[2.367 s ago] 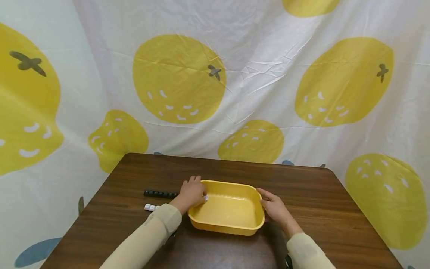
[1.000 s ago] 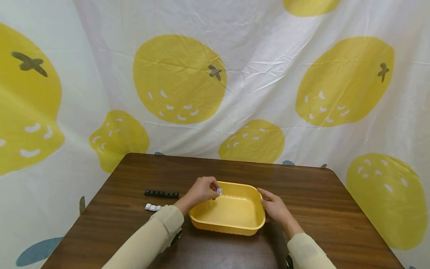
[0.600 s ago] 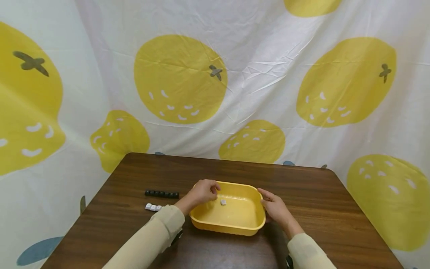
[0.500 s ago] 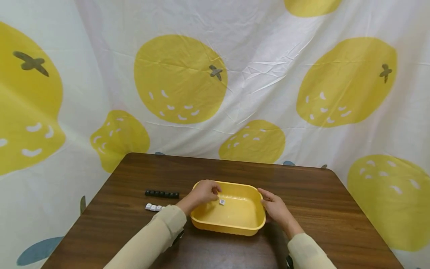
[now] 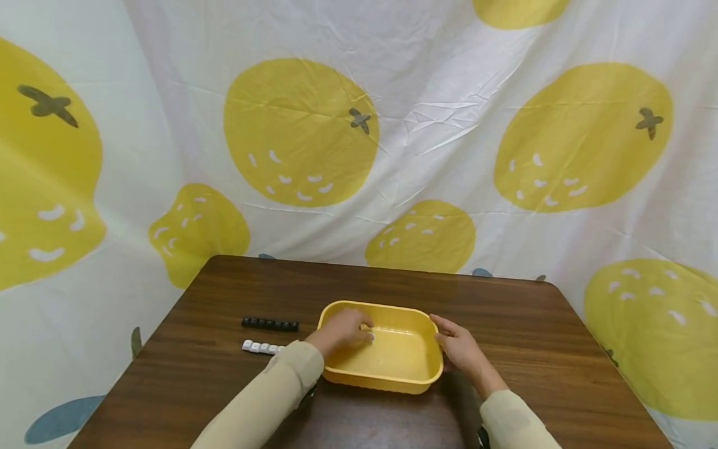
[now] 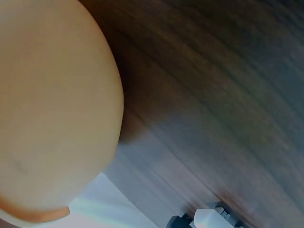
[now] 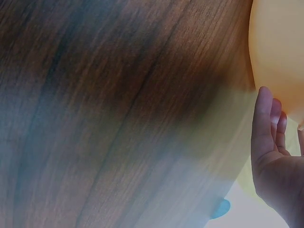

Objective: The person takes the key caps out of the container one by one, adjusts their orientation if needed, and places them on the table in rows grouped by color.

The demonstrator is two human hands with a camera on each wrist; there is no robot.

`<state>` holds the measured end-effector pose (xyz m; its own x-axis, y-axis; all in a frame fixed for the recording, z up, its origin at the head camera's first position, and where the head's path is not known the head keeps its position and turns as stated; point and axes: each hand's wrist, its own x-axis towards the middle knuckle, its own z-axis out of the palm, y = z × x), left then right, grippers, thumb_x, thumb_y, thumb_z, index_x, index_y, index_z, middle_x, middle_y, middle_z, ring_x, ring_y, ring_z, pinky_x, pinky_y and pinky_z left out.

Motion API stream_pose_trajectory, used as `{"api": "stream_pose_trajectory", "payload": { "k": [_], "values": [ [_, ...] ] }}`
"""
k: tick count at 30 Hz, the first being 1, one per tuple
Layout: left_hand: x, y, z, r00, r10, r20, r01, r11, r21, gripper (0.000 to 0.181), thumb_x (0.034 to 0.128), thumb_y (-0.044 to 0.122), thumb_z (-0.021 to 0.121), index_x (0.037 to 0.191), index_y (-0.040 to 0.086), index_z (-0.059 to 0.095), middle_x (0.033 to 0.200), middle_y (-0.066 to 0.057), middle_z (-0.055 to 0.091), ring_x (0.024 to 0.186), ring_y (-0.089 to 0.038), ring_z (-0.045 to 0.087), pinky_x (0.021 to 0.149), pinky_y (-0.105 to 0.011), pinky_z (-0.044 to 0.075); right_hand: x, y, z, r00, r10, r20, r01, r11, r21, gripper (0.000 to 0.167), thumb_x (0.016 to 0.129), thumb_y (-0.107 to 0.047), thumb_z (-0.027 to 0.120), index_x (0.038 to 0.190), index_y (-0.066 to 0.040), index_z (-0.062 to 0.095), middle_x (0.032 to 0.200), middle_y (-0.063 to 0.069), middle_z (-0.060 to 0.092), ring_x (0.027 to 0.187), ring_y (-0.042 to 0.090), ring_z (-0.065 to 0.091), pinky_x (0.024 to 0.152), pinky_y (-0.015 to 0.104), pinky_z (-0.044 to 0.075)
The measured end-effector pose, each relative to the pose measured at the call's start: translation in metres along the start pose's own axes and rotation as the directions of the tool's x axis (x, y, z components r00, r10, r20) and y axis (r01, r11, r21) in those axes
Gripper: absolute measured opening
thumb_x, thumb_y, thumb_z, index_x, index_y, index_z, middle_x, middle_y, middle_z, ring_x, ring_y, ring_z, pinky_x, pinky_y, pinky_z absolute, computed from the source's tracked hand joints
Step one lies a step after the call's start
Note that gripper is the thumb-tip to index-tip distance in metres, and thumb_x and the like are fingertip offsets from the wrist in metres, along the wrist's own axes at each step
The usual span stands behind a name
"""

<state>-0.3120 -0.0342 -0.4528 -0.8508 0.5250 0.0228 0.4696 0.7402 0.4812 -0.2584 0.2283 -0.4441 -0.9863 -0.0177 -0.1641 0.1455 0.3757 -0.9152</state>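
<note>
A yellow plastic tray [image 5: 392, 379] sits on the dark wooden table; its smooth wall [image 6: 61, 95] fills the left of the left wrist view. My left hand [image 5: 343, 328] reaches over its left rim, fingertips down at a small white keycap [image 5: 371, 337] on the floor of the tray. The fingers partly cover this keycap, and whether they pinch it is unclear. On the right, my right hand [image 5: 460, 346] holds the rim, thumb over the edge and fingers [image 7: 262, 121] along the outer wall. The left wrist view does not show the left hand.
Left of the tray lie a row of black keycaps [image 5: 270, 324] and, nearer, a row of white keycaps [image 5: 260, 347], its right end partly hidden by the left sleeve [image 5: 280, 386]. Behind the table [image 5: 505, 312] hangs a lemon-print cloth [image 5: 415, 149].
My left hand brought a white keycap over the tray's rim and let it go inside. Since then the hand has moved lower, its fingertips at that keycap. My right hand stayed on the rim.
</note>
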Motion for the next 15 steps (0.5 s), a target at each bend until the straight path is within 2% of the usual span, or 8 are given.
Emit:
{"api": "stream_pose_trajectory", "payload": {
  "k": [3, 5, 8, 11, 15],
  "values": [
    [-0.0001, -0.0006, 0.0029, 1.0, 0.006, 0.015, -0.007, 1.0, 0.029, 0.018, 0.0917, 0.018, 0.07, 0.105, 0.007, 0.076, 0.107, -0.004, 0.072, 0.103, -0.022, 0.065, 0.093, -0.036, 0.049, 0.0003, 0.0006, 0.0002, 1.0, -0.002, 0.001, 0.002, 1.0, -0.003, 0.048, 0.102, -0.005, 0.046, 0.15, -0.007, 0.044, 0.128, 0.029, 0.055, 0.081, 0.025, 0.065, 0.058, 0.042, 0.057],
    [0.0004, -0.0009, 0.0046, 1.0, 0.01, 0.012, -0.011, 0.999, 0.042, 0.012, 0.0907, 0.018, 0.071, 0.098, 0.01, 0.077, 0.099, 0.0, 0.072, 0.094, -0.018, 0.064, 0.088, -0.033, 0.049, 0.0002, 0.0007, 0.0004, 1.0, -0.002, 0.0, 0.002, 1.0, -0.003, 0.048, 0.102, -0.005, 0.046, 0.15, -0.007, 0.044, 0.128, 0.03, 0.054, 0.081, 0.025, 0.065, 0.058, 0.042, 0.057],
    [0.001, -0.0012, 0.0065, 1.0, -0.004, -0.005, 0.004, 1.0, 0.009, 0.005, 0.0874, 0.014, 0.073, 0.09, 0.011, 0.075, 0.086, 0.003, 0.067, 0.08, -0.013, 0.059, 0.077, -0.03, 0.049, -0.0004, 0.0007, 0.0009, 1.0, 0.002, -0.007, -0.002, 1.0, 0.003, 0.048, 0.101, -0.005, 0.047, 0.149, -0.008, 0.044, 0.128, 0.03, 0.055, 0.081, 0.026, 0.065, 0.058, 0.042, 0.057],
    [0.0006, -0.0006, 0.0064, 0.999, -0.041, -0.017, 0.039, 0.992, -0.122, 0.003, 0.0879, 0.01, 0.072, 0.09, 0.008, 0.071, 0.075, 0.0, 0.061, 0.065, -0.013, 0.055, 0.063, -0.028, 0.048, -0.0018, -0.0001, 0.0011, 1.0, -0.004, -0.002, 0.004, 1.0, 0.004, 0.048, 0.101, -0.005, 0.046, 0.149, -0.007, 0.044, 0.128, 0.031, 0.055, 0.083, 0.028, 0.066, 0.058, 0.043, 0.058],
    [-0.0007, 0.0011, 0.0026, 0.996, -0.085, -0.014, 0.076, 0.946, -0.315, 0.004, 0.0915, 0.006, 0.068, 0.091, 0.006, 0.065, 0.068, -0.008, 0.06, 0.052, -0.017, 0.056, 0.051, -0.027, 0.045, -0.0026, -0.0008, 0.0011, 1.0, -0.015, 0.001, 0.015, 1.0, 0.006, 0.047, 0.102, -0.005, 0.047, 0.149, -0.005, 0.044, 0.125, 0.031, 0.055, 0.083, 0.029, 0.066, 0.058, 0.044, 0.058]
  ]
}}
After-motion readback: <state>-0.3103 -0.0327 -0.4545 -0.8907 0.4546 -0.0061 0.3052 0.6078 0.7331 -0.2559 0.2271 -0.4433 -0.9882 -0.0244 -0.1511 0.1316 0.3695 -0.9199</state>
